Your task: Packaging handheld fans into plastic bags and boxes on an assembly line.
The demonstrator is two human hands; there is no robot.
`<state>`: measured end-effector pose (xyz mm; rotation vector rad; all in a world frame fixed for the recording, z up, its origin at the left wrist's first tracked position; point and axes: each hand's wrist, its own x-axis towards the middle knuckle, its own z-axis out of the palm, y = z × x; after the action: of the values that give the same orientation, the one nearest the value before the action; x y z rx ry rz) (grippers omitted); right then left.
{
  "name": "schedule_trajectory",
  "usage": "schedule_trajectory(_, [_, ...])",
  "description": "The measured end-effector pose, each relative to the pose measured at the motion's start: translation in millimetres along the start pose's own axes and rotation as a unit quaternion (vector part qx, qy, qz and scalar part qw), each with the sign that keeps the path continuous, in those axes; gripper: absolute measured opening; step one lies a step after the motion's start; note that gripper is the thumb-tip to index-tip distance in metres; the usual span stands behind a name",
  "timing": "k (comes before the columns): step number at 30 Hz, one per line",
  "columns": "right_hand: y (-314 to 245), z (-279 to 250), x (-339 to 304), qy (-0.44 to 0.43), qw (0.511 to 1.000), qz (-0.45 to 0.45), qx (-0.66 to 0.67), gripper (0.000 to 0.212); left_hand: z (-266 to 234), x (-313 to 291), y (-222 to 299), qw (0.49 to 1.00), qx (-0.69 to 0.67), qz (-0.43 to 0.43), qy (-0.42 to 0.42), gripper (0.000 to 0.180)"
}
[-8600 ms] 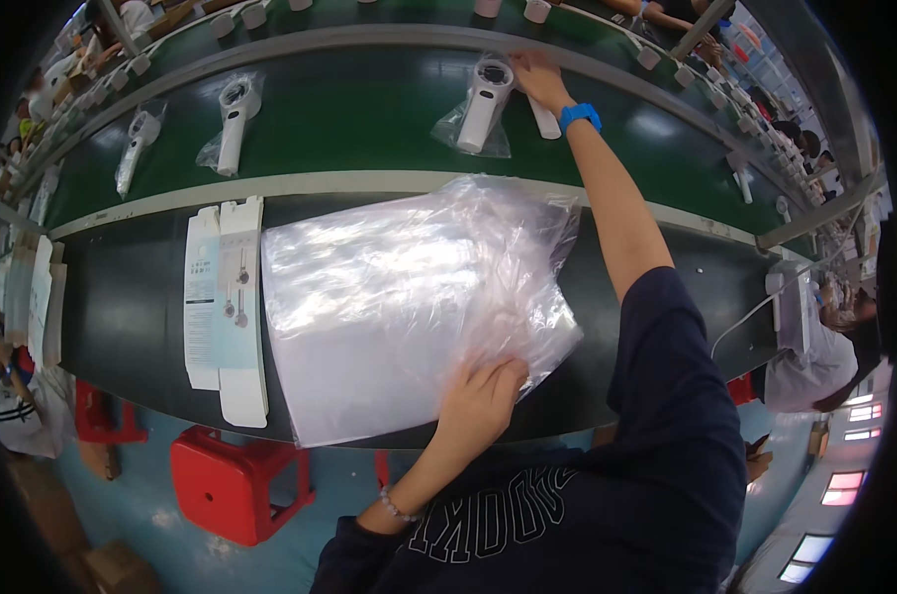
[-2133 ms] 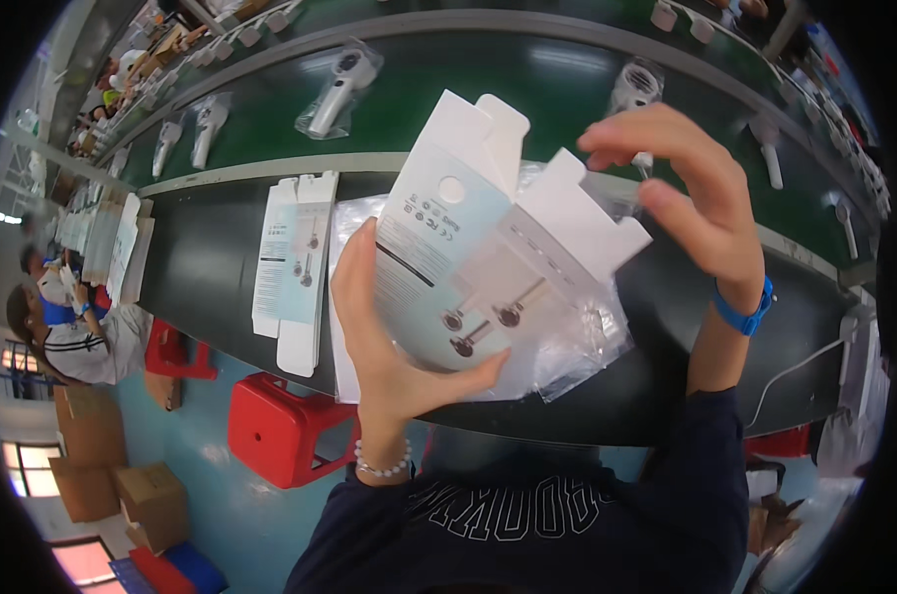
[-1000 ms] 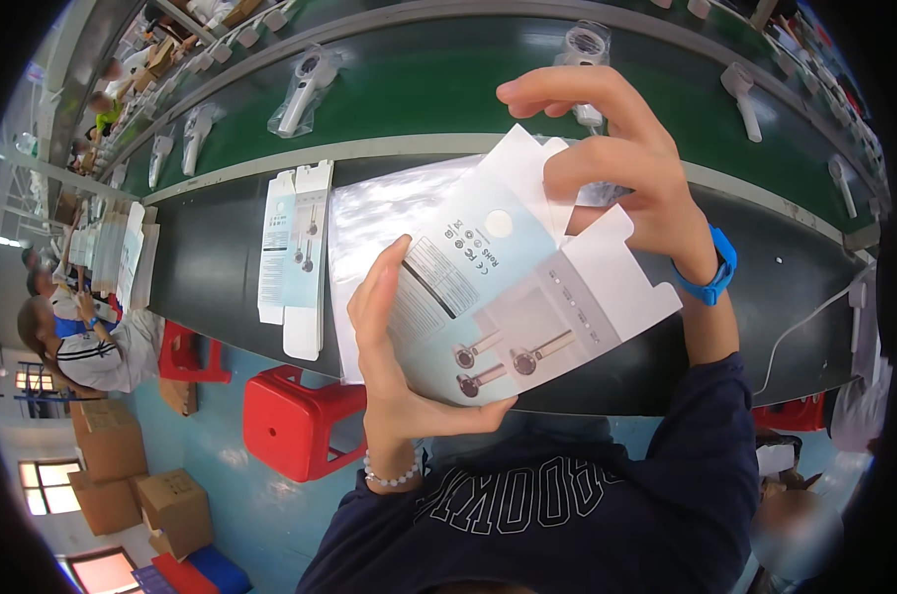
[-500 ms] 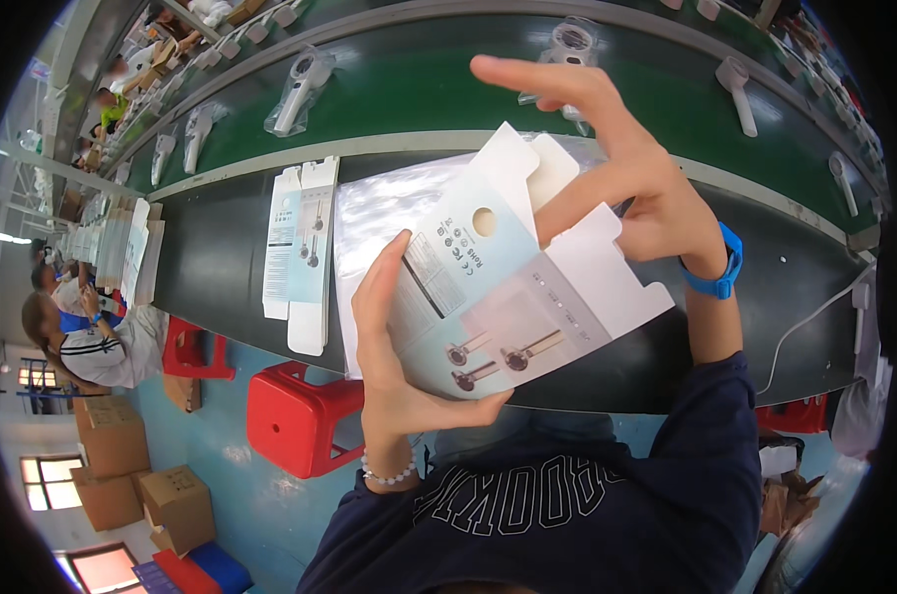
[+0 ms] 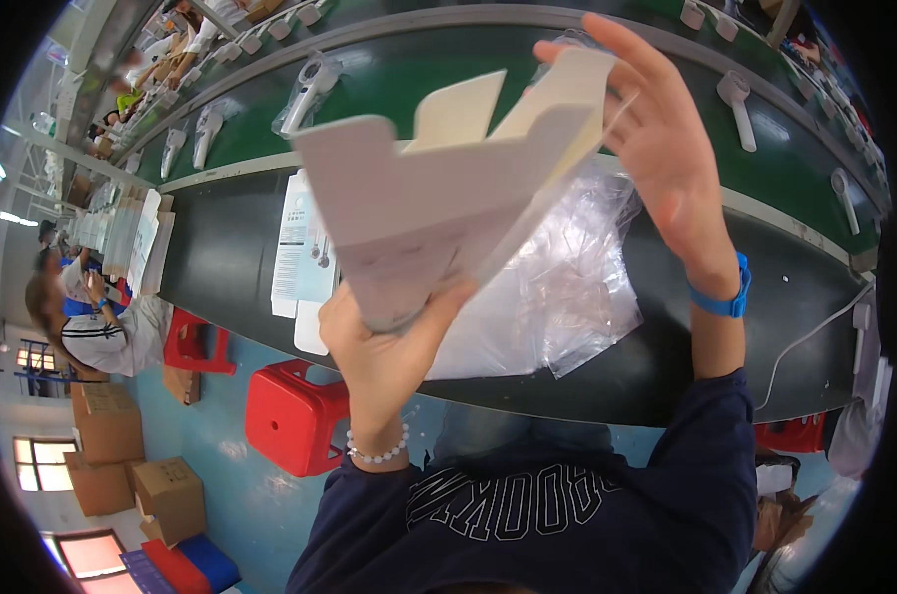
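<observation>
Dark table (image 5: pixel 226 238) before you bears clear plastic sheeting (image 5: pixel 587 287). Raised above sheeting: your white carton (image 5: pixel 419 183), end flaps open, contents hidden from view. Flat carton (image 5: pixel 295 257) lies on table to left. Bagged white device (image 5: pixel 312 91) farther off. Your left hand (image 5: pixel 389 361) grips carton's lower end; right hand (image 5: pixel 666 163) mostly open, fingers spread by upper flap, touch unclear.
</observation>
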<state>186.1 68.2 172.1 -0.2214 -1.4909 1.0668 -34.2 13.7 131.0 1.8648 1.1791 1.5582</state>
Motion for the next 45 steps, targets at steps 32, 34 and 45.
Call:
schedule_trajectory(32, [-1.5,-2.9,-22.8,0.148,0.942,-0.084,-0.288,0.072,77.3,-3.8,1.6,0.989,0.055,0.085,-0.110,0.050])
schedule_trajectory(34, [-11.2,15.0,-21.5,0.210,0.932,-0.001,-0.294,0.078,82.2,-2.1,0.3,0.986,0.064,0.126,-0.089,0.059])
schedule_trajectory(45, [-26.7,23.1,-38.4,0.142,0.984,0.089,-0.066,0.088,96.4,-1.6,-4.6,0.981,0.052,0.185,0.002,0.094])
